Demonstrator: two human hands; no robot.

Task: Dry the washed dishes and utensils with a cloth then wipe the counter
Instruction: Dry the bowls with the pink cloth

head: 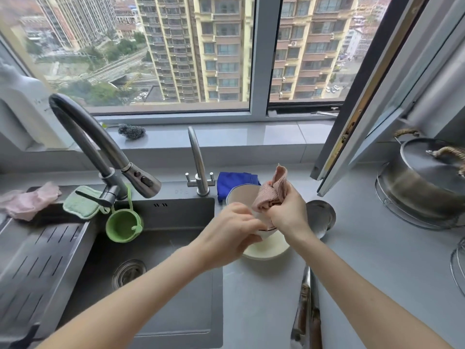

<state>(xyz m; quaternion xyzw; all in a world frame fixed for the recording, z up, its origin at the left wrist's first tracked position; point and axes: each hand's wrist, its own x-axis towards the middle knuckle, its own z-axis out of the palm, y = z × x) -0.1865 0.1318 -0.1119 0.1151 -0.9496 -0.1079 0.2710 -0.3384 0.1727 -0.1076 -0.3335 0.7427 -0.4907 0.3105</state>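
Grey counter (pixel 364 260) with blue cloth (pixel 234 181), pale plate (pixel 266 250), perhaps knives (pixel 305 303)

One head-worn camera looks forward and down, close over the counter (pixel 364 260). A window (pixel 201 46) fills the upper frame.

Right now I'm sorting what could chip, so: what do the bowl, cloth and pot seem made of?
The bowl: probably glazed ceramic, smooth cream surface with a thin dark rim line. The cloth: soft woven fabric, matte pink, with a waffle texture and folds. The pot: likely brushed stainless steel, grey with a dull sheen; its handles look rope-wrapped.
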